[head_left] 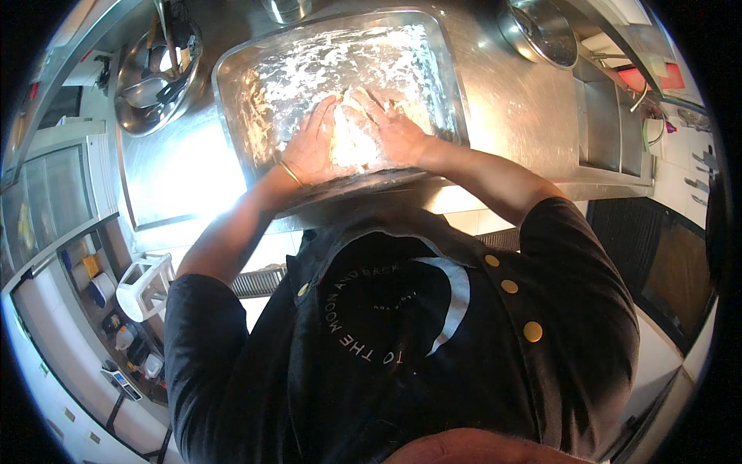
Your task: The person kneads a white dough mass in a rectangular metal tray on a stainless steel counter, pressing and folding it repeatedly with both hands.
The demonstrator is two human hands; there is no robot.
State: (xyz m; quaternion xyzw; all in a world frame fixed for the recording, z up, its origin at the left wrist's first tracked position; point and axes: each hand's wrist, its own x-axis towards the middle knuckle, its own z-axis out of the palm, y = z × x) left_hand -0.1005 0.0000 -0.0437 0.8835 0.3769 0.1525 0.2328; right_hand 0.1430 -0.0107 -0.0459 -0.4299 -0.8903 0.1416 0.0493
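A: Where's the dough [357, 143]?
B: In the tray [457, 97], by the edge nearest the person, with a hand on either side. The pale lump looks like dough, though glare blurs its outline.
A: And the hands?
B: The left hand [311, 148] lies along one side, fingers extended. The right hand [398, 133] rests against the other, fingers spread toward the top. Both touch it; neither looks clenched.
A: What could go wrong?
B: Sticking, I'd judge: a tacky underside could cling to the metal and tear. A hard push might also slide the tray on the smooth bench [510, 112]. And the bracelet [291, 174] on the left wrist could pick up crumbs if it dipped lower.
A: Materials?
B: The tray is shiny metal, rectangular with rounded corners and raised walls, its floor streaked with patchy white smears. The bench is brushed metal. The bowl [135, 122] at left is round and polished, with utensils inside.
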